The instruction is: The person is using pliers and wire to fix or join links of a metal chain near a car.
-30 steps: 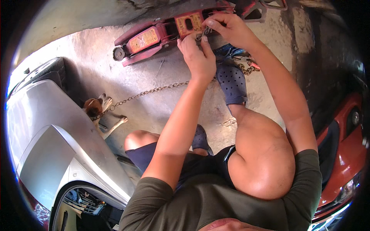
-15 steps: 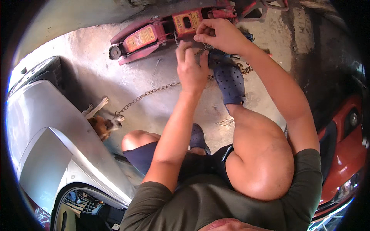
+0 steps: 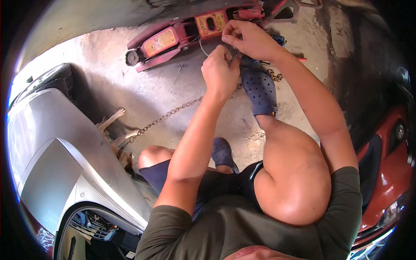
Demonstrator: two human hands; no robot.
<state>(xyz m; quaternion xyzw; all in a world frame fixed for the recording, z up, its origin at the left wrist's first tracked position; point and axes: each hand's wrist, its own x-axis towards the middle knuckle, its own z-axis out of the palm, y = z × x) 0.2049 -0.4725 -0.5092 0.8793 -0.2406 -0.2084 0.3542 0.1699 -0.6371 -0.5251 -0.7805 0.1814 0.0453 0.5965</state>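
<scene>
My left hand (image 3: 220, 71) is raised over my right foot, its fingers closed in a pinch. Out of it a thin pale wire (image 3: 202, 47) curves up toward the red floor jack (image 3: 162, 42). Just to the right and a little farther off, my right hand (image 3: 252, 40) has its thumb and fingertips pressed together on what looks like the same wire. Between the two hands the strands are dark, fine and partly hidden by the fingers. The jack lies on the concrete beyond both hands, apart from them.
A rusty chain (image 3: 167, 115) runs across the floor to a dog (image 3: 115, 130) lying by the silver car (image 3: 56, 125). A bent wire piece (image 3: 176, 82) rests on the concrete (image 3: 151, 89). At the right stands a red-orange vehicle (image 3: 385, 173). My clogs (image 3: 260, 89) are dark blue.
My left hand has moved slightly right, nearer my right hand, and its fingers have closed. My right hand stays nearly in place. The dog has shifted partly behind the car.
</scene>
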